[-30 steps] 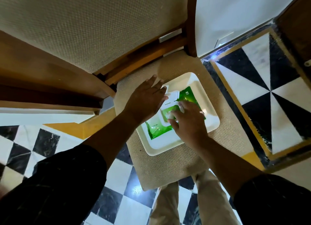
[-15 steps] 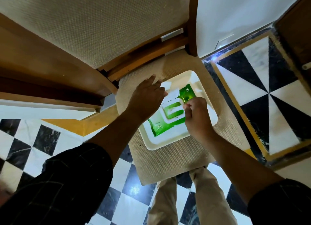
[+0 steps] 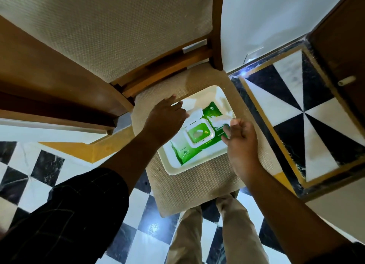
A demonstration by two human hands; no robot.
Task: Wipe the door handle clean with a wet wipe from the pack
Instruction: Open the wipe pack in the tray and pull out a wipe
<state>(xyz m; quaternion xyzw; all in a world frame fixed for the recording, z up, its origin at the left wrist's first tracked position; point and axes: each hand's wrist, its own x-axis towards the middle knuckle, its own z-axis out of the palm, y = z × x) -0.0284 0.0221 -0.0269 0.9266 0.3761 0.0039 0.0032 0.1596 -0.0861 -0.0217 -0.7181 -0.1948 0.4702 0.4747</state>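
A green wet wipe pack (image 3: 212, 145) lies in a white tray (image 3: 197, 165) on a chair seat. Its white flip lid (image 3: 194, 113) stands open over the dispensing hole (image 3: 198, 133). My left hand (image 3: 166, 121) lies on the pack's left side and holds it down, fingertips by the lid. To the right of the hole, my right hand (image 3: 242, 145) pinches a white wet wipe (image 3: 218, 122) just above the pack. A small pale metal fitting (image 3: 346, 80) shows on the dark door at the right edge; I cannot tell if it is the handle.
The beige woven chair seat (image 3: 197, 190) has a wooden-framed backrest (image 3: 98, 36) rising behind it. A black-and-white tiled floor (image 3: 296, 109) spreads around. A white wall (image 3: 276, 22) stands behind the chair. My trouser legs (image 3: 227, 234) are right below the seat.
The lid has been flipped open. My right hand moved from the pack's opening to the right, drawing a white wipe out. My left hand stayed on the pack.
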